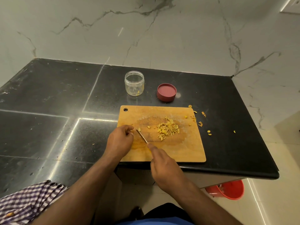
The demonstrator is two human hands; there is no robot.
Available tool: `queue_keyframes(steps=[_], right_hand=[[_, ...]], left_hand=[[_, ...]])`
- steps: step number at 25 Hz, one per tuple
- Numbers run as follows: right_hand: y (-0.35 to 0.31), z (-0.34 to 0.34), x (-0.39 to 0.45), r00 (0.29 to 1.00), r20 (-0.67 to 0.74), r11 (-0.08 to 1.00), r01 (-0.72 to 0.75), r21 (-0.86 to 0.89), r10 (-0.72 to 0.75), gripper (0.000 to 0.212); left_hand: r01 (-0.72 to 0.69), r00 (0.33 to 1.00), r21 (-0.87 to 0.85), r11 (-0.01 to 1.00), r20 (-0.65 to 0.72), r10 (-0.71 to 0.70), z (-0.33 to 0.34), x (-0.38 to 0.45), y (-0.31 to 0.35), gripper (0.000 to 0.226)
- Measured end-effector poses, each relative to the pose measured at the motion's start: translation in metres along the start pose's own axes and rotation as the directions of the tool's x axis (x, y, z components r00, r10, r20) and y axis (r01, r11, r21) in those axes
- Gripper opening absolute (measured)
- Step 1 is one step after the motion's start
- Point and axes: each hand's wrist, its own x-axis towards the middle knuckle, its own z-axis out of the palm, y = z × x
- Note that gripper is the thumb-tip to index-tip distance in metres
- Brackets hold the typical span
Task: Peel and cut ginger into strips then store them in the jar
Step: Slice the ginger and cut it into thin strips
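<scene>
A wooden cutting board (186, 150) lies at the counter's front edge. A pile of yellow ginger strips (168, 129) sits on its middle. My right hand (164, 166) grips a knife (142, 135), forefinger along the spine, blade pointing up-left over the board. My left hand (120, 140) rests curled on the board's left edge, fingertips pinching something small by the blade tip; what it holds is hidden. A small ginger bit (139, 129) lies beside the tip. The clear jar (134, 83) stands open behind the board, with its red lid (166, 92) to its right.
Ginger peels (200, 123) are scattered off the board's right edge on the black counter (56, 103). A checked cloth (27, 202) lies at front left. A red bucket (227, 190) stands on the floor below the counter's right corner. Marble wall behind.
</scene>
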Motion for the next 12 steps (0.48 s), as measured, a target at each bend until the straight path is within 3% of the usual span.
queue_keyframes(steps=[2, 6, 12], right_hand=[[0.004, -0.002, 0.004, 0.998, 0.012, 0.998, -0.053, -0.016, 0.054, 0.052], [0.029, -0.021, -0.010, 0.982, -0.096, 0.986, -0.156, 0.058, 0.161, 0.052], [0.047, -0.037, -0.044, 0.994, -0.012, 0.992, -0.111, 0.066, 0.112, 0.049]], left_hand=[[0.002, 1.000, 0.000, 1.000, -0.001, -0.002, 0.000, 0.000, 0.000, 0.032], [-0.003, 1.000, 0.003, 1.000, 0.017, 0.003, 0.002, 0.001, -0.001, 0.033], [-0.041, 0.999, 0.051, 0.998, 0.025, 0.039, 0.005, 0.003, 0.001, 0.034]])
